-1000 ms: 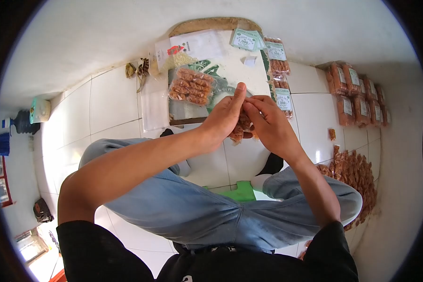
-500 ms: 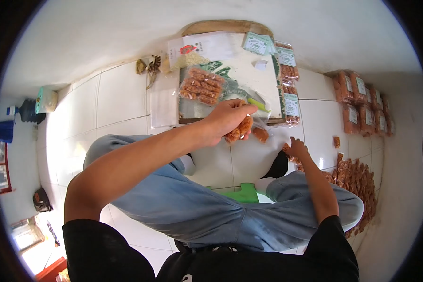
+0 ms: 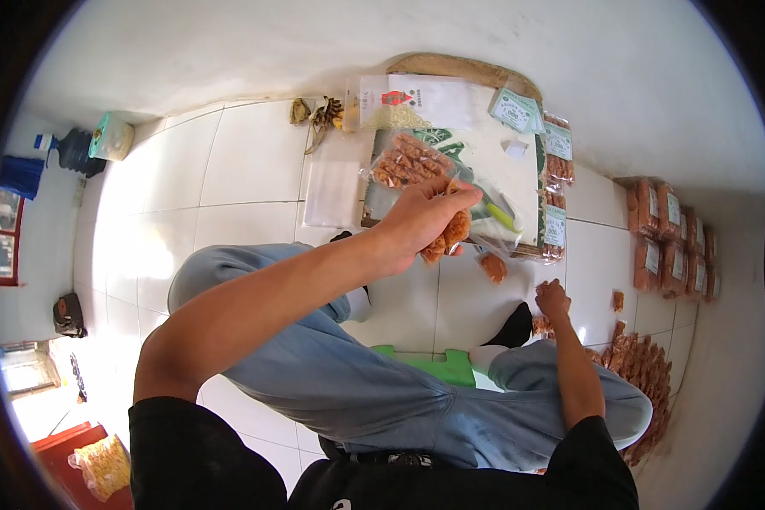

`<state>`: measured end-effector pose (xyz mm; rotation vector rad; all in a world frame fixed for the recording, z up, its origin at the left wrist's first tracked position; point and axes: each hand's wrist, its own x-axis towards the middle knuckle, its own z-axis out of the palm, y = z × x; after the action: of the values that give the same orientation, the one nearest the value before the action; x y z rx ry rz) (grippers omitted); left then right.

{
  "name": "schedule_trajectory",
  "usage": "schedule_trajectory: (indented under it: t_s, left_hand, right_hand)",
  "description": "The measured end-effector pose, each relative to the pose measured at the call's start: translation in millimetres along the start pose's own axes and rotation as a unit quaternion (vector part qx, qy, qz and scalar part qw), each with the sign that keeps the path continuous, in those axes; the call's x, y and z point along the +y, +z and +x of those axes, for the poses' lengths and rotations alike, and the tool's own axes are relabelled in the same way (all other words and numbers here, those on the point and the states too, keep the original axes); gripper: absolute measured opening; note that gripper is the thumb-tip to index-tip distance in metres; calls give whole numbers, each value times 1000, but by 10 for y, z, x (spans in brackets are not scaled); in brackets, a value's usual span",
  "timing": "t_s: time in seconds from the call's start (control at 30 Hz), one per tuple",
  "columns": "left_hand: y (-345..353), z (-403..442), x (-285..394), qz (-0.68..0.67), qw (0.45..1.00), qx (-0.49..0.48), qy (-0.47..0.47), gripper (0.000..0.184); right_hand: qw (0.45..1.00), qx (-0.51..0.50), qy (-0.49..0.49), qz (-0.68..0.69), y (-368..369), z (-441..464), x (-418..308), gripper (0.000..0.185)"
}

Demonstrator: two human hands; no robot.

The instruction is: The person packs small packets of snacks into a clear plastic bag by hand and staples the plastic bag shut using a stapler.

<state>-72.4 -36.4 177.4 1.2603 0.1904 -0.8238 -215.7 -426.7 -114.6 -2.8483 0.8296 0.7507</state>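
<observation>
My left hand point(image 3: 429, 217) is closed round small clear packets of orange-brown snack point(image 3: 447, 242), held over the near edge of a low board-topped table point(image 3: 510, 204). Beyond it on the table lies a larger clear bag point(image 3: 410, 160) with rows of the same packets. A green-handled knife point(image 3: 503, 217) rests to the right of this hand, partly under clear plastic. One loose snack packet point(image 3: 492, 267) is on the floor just below the table edge. My right hand point(image 3: 552, 299) is low over the floor by my foot, fingers curled; whatever they hold is hidden. Several packets point(image 3: 542, 326) lie just below it.
Labelled full bags point(image 3: 554, 225) line the table's right side, under loose green labels point(image 3: 516, 110). More filled bags point(image 3: 674, 263) stand stacked by the right wall. A big heap of small packets point(image 3: 642, 374) spreads beside my knee. A green stool point(image 3: 446, 367) is between my legs.
My right hand has gone from fingers spread near the floor packets to fingers curled. My left hand still grips its packets. The whole view has shifted, with the table now further right.
</observation>
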Motion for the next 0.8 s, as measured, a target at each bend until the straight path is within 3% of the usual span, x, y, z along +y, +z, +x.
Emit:
schedule_trajectory:
  t_s: [0.1, 0.17, 0.23, 0.3, 0.37, 0.43, 0.53, 0.6, 0.67, 0.73, 0.77, 0.8]
  left_hand:
    - [-143, 52, -35, -12, 999, -27, -25, 33]
    - [-205, 61, -48, -7, 999, -29, -21, 35]
    - [-230, 63, -66, -2, 999, -32, -20, 38]
    - [-212, 63, -77, -23, 999, -22, -5, 45]
    - [-209, 79, -94, -16, 1000, -20, -6, 48]
    - [-165, 62, -93, -6, 1000, -19, -7, 51]
    - [-79, 35, -119, -3, 1000, 14, 13, 54]
    - [-77, 50, -159, -16, 998, -28, 53, 55]
    - [-42, 17, -187, -7, 998, 17, 56, 54]
    - [-39, 1, -199, 3, 997, 57, 60, 53]
    - [-66, 3, -213, 2, 999, 27, 46, 52]
    - [-65, 2, -210, 1, 999, -3, 33, 50]
  right_hand:
    - [1000, -20, 7, 18, -336, 200, 112, 56]
    - [953, -67, 29, 293, -884, 112, -43, 58]
    - [914, -35, 10, 403, -1630, -305, -493, 59]
    - [885, -37, -90, 455, -2054, -533, -774, 49]
    - [805, -82, -165, 564, -2397, -970, -1167, 48]
    - [655, -178, -229, 698, -2539, -1320, -1534, 44]
    - [542, -294, -191, 764, -2529, -1657, -1897, 44]
    - [527, -309, -194, 768, -2420, -1774, -2075, 41]
    - [521, -306, -193, 773, -2283, -1803, -2176, 40]
    - [599, -216, -216, 740, -2150, -1780, -2225, 37]
    - [598, -213, -216, 742, -2085, -1769, -2234, 37]
    - [665, -147, -240, 692, -2048, -1772, -2249, 37]
